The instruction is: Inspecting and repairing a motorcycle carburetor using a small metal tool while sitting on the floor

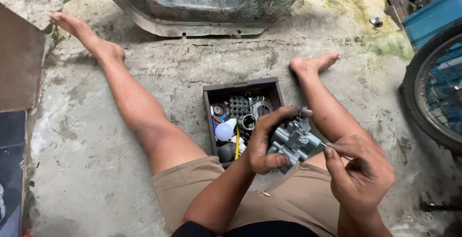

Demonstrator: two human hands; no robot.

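Observation:
I sit on a concrete floor with my bare legs spread. My left hand (267, 141) grips a grey metal engine part, like a carburetor (294, 142), above my lap. My right hand (360, 169) pinches a thin tool or pin whose tip touches the right side of that part. Just beyond my hands stands a small dark wooden box (240, 86) holding several metal parts, a white bulb (224, 131) and a yellow-handled tool (237, 144).
A rusty metal body panel (202, 18) lies at the far edge. A motorcycle wheel (433, 88) stands at the right beside a blue box (433, 13). A brown board (19, 64) sits at the left. A small metal piece (376, 21) lies on mossy concrete.

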